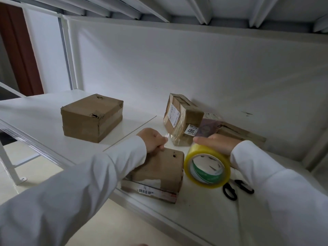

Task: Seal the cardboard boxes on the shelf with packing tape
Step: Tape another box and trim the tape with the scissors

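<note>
A small cardboard box (159, 174) with a barcode label sits at the front edge of the white shelf (44, 110). My left hand (152, 141) rests at the box's far top edge and pinches the free end of clear tape. My right hand (216, 142) holds the yellow-tinted roll of packing tape (206, 166) upright just right of the box, fingers lying over the top of the roll. A larger taped box (92, 117) stands at the left. Two more boxes (182, 119) lean against the back wall.
Black-handled scissors (237, 189) lie on the shelf right of the tape roll, partly under my right sleeve. A white back panel (195, 68) closes the shelf behind, and the shelf above hangs low. A seam (129, 134) runs across the shelf board.
</note>
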